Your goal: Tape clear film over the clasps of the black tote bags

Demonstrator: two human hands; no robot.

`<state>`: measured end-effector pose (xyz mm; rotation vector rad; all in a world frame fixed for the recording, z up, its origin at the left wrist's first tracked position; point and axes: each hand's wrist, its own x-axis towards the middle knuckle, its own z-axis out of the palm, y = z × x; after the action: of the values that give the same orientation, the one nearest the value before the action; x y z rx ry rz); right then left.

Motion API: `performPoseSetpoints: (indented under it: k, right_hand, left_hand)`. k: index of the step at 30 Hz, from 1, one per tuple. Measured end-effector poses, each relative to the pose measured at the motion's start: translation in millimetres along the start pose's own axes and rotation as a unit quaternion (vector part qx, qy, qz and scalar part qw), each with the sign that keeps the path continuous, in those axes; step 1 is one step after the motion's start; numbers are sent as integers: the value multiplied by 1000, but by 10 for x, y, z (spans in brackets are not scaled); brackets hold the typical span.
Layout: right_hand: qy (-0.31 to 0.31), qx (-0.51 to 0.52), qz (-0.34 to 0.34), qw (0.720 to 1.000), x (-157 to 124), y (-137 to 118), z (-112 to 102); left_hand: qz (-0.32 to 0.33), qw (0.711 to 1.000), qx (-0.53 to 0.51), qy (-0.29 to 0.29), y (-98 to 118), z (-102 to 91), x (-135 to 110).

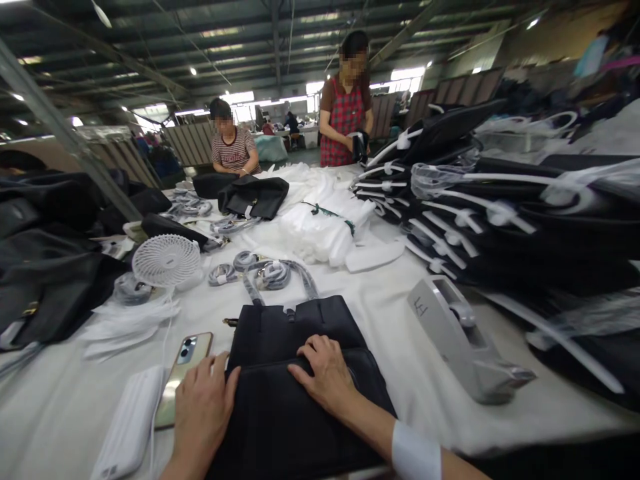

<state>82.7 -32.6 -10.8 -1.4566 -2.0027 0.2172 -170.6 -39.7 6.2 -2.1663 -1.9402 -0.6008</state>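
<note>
A black handbag (300, 413) lies flat in front of me, its wrapped handle strap (300, 275) stretching away over the table. My right hand (325, 373) rests on the bag's front with fingers spread and slightly bent. At the bag's left edge is my left hand (206, 400), thumb apart from the fingers and touching the side. Some of its fingertips are hard to make out. Beside that hand lies a phone (189, 353) with its camera side up. Just past the bag sit coiled, wrapped straps (273, 275).
A white fan (167, 261) and a white power bank (131, 420) are at left. A tape dispenser (450, 333) stands at right, before stacked black bags (525, 227). White packing material (325, 220) lies mid-table. Two people work across the table; more black bags (50, 267) are at far left.
</note>
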Motion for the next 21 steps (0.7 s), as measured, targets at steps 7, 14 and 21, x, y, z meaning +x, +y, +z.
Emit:
performPoseSetpoints:
  k: [7, 14, 21]
  right_hand:
    - [16, 21, -4, 1000, -3, 16, 68]
    - [163, 95, 88, 978, 199, 486, -390]
    - [33, 46, 294, 954, 443, 947, -441]
  left_hand:
    - [218, 976, 4, -25, 949, 226, -106]
    - [184, 979, 23, -78, 1029, 404, -160]
    - [190, 981, 15, -41, 999, 451, -166]
